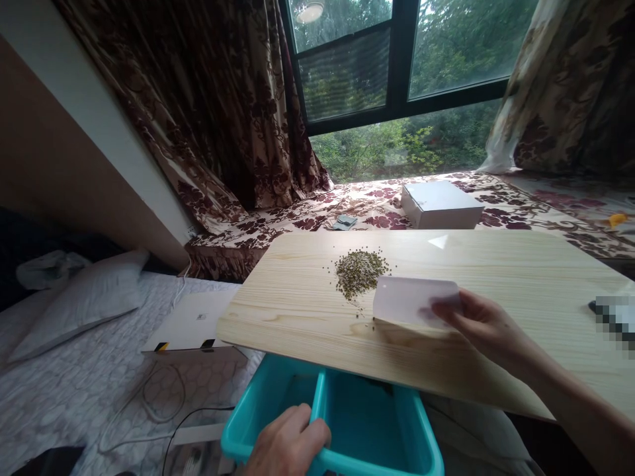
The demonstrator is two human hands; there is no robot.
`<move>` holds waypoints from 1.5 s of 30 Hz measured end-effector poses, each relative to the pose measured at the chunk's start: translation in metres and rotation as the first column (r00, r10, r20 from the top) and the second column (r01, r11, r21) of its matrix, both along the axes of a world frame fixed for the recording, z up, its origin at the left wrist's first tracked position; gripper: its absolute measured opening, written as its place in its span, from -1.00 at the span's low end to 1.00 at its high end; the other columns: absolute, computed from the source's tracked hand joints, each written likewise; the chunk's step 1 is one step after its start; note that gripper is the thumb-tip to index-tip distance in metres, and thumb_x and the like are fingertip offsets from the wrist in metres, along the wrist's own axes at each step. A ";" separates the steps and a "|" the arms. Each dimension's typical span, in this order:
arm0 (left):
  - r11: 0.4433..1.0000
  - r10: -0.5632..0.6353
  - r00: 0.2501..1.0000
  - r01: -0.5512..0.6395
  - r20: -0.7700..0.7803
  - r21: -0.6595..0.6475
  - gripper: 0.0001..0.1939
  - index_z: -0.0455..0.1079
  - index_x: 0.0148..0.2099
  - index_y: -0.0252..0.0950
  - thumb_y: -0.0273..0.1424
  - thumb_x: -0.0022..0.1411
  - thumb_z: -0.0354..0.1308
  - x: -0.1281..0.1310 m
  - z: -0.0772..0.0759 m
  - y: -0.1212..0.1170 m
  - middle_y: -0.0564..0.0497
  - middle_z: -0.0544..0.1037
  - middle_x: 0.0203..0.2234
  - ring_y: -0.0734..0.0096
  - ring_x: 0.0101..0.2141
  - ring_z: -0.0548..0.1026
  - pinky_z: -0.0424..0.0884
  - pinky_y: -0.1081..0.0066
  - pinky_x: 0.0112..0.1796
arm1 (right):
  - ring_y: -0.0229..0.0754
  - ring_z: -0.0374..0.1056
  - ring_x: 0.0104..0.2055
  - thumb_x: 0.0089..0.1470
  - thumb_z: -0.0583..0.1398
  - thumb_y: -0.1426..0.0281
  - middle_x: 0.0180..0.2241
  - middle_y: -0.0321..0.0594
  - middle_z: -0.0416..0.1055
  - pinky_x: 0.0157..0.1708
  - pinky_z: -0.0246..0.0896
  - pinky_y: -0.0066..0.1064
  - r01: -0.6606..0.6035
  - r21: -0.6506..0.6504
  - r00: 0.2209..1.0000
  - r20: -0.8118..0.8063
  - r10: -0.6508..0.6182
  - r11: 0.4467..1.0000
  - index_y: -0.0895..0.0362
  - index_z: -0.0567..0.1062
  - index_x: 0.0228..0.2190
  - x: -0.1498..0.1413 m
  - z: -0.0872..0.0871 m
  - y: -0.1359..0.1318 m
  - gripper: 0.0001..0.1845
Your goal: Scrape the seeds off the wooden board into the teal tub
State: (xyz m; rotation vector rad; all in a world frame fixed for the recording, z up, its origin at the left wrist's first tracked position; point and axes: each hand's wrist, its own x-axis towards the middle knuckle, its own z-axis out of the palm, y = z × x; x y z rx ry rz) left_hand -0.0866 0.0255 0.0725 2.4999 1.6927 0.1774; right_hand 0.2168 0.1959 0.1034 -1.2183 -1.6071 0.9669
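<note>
My right hand [459, 311] grips the right end of a translucent white plastic sheet [407, 297], thumb on the near face. The sheet stands tilted on the wooden table [307, 330], its left end close beside a loose pile of small green beans and pale grains [360, 271]. A few stray grains lie around the pile and by the sheet's lower corner. Below the table's front edge, my left hand [292, 439] is closed over the near rim of a turquoise plastic bin [431, 436], by its middle divider. Part of the bin is hidden under the table.
A white box [441, 203] and a small folded cloth [344, 222] rest on the floral window seat behind the table. A flat white box [198, 324] and cables lie on the bed at left. A pixelated dark object [615, 316] is at the table's right.
</note>
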 end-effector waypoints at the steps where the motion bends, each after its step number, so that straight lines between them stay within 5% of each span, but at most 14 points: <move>1: 1.000 -0.010 1.000 0.010 -0.006 0.001 -0.71 0.30 -0.36 -0.23 -0.29 0.08 0.37 -0.001 0.000 0.000 0.11 0.36 -0.45 0.35 -0.43 0.42 0.18 0.41 -0.44 | -0.01 0.50 -0.34 -0.20 0.31 -0.10 -0.42 -0.15 0.60 -0.32 0.40 -0.23 -0.014 -0.016 1.000 -0.007 0.013 1.000 0.05 0.57 -0.49 0.001 0.000 -0.001 -0.53; 7: 0.995 -0.094 0.995 0.095 0.028 -0.013 -0.70 0.27 -0.31 -0.23 -0.25 0.14 0.35 -0.010 -0.005 0.002 0.15 0.36 -0.44 0.42 -0.42 0.43 0.21 0.47 -0.44 | 0.00 0.51 -0.34 -0.23 0.32 -0.11 -0.42 -0.14 0.60 -0.30 0.41 -0.22 -0.001 -0.034 0.999 -0.034 0.000 0.999 0.05 0.58 -0.49 -0.003 0.007 -0.004 -0.51; 17: 0.991 -0.063 0.997 0.067 0.044 -0.118 -0.71 0.28 -0.27 -0.22 -0.21 0.18 0.32 -0.011 -0.006 0.003 0.11 0.38 -0.40 0.37 -0.36 0.44 0.24 0.47 -0.40 | -0.02 0.49 -0.34 -0.19 0.31 -0.08 -0.40 -0.12 0.60 -0.32 0.39 -0.25 -0.045 -0.067 0.999 -0.001 0.045 0.997 0.08 0.57 -0.46 -0.004 0.002 -0.005 -0.52; 24: 0.982 -0.030 0.998 0.039 0.048 -0.187 -0.74 0.29 -0.27 -0.25 -0.28 0.19 0.33 -0.010 -0.001 0.004 0.09 0.38 -0.39 0.35 -0.35 0.45 0.24 0.45 -0.41 | -0.02 0.50 -0.33 -0.10 0.31 0.02 -0.41 -0.12 0.60 -0.34 0.40 -0.29 -0.243 -0.186 0.970 -0.022 0.243 0.952 0.09 0.59 -0.45 -0.001 0.011 -0.017 -0.62; 31: 0.985 -0.048 0.998 0.053 0.039 -0.164 -0.74 0.31 -0.26 -0.25 -0.28 0.16 0.34 -0.011 -0.004 0.004 0.09 0.38 -0.40 0.35 -0.35 0.45 0.25 0.46 -0.40 | -0.02 0.49 -0.32 -0.22 0.32 -0.08 -0.39 -0.14 0.60 -0.29 0.39 -0.26 -0.007 -0.053 0.999 -0.042 0.005 0.999 0.08 0.57 -0.45 -0.009 0.009 -0.004 -0.52; 36: 0.985 -0.033 0.999 0.038 0.029 -0.167 -0.73 0.31 -0.27 -0.24 -0.28 0.15 0.35 -0.011 -0.004 0.005 0.11 0.38 -0.40 0.36 -0.35 0.45 0.26 0.47 -0.40 | -0.02 0.49 -0.34 -0.20 0.30 -0.10 -0.41 -0.14 0.60 -0.33 0.38 -0.26 -0.037 -0.048 0.999 0.000 0.037 0.998 0.09 0.57 -0.44 -0.010 0.001 0.002 -0.49; 45: 0.984 -0.037 0.999 0.038 0.009 -0.171 -0.73 0.34 -0.27 -0.26 -0.29 0.12 0.38 -0.005 0.003 0.006 0.08 0.41 -0.40 0.33 -0.34 0.47 0.28 0.45 -0.39 | -0.01 0.49 -0.34 -0.22 0.31 -0.10 -0.45 -0.14 0.59 -0.32 0.39 -0.26 -0.040 -0.083 0.999 0.009 0.040 0.996 0.08 0.57 -0.48 -0.010 0.016 -0.010 -0.50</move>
